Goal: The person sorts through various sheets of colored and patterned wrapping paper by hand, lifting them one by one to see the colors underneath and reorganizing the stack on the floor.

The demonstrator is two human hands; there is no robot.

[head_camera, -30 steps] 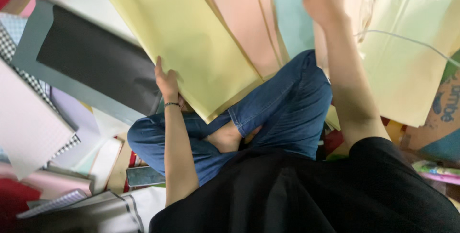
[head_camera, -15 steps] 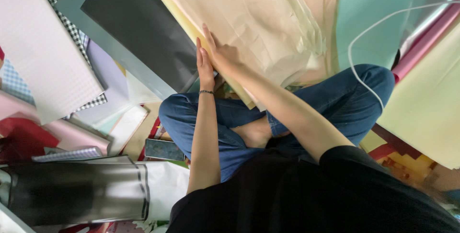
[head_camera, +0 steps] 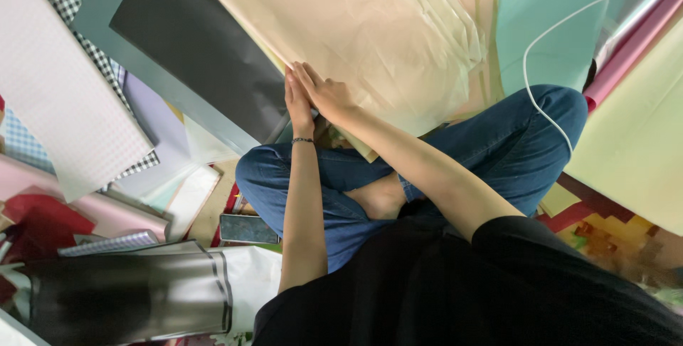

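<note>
Where the floor is littered with wrapping sheets, the cream translucent stack lies before crossed knees, within easy reach. Black sheet with grey border overlaps beside it. Left hand and right hand, both flat-palmed and gripping nothing, press the stack's near edge, likely steadying it.

The translucent cream wrapping sheet at twelve o'clock looks like thin, crinkled film with a soft sheen. The black sheet at ten o'clock is matt paper with a smooth grey-blue border. The white sheet at nine o'clock shows a fine dotted texture. At seven o'clock a black roll looks glossy. The jeans are woven blue denim.
</note>
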